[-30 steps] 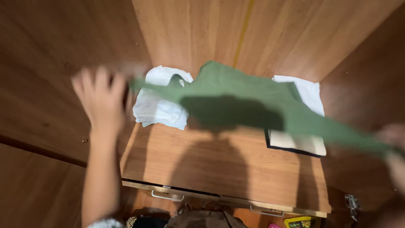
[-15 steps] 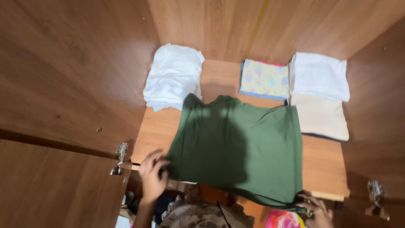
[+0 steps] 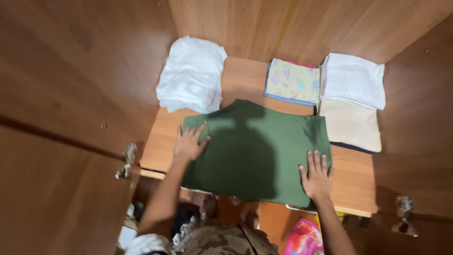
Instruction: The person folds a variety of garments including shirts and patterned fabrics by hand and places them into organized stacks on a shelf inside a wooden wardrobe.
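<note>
Head view, one entry. Dark green cotton garment [image 3: 257,153]: lower centre of frame, now lying flat on the wooden shelf [image 3: 245,82]; a second ago it was stretched in the air between my hands.

My left hand [image 3: 189,143]: fingers spread, pressing its left edge.

My right hand [image 3: 316,177]: fingers spread, flat on its lower right corner.

Folded white cloth pile [image 3: 192,75]: upper left.

Pastel patterned fabric square [image 3: 292,82]: upper centre.

White and cream folded stack [image 3: 351,99]: upper right.

No packages, labels or signs seen.

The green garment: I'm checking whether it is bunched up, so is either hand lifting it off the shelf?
No, both the left hand and the right hand press flat on the green garment, spread on the wooden shelf.
</note>
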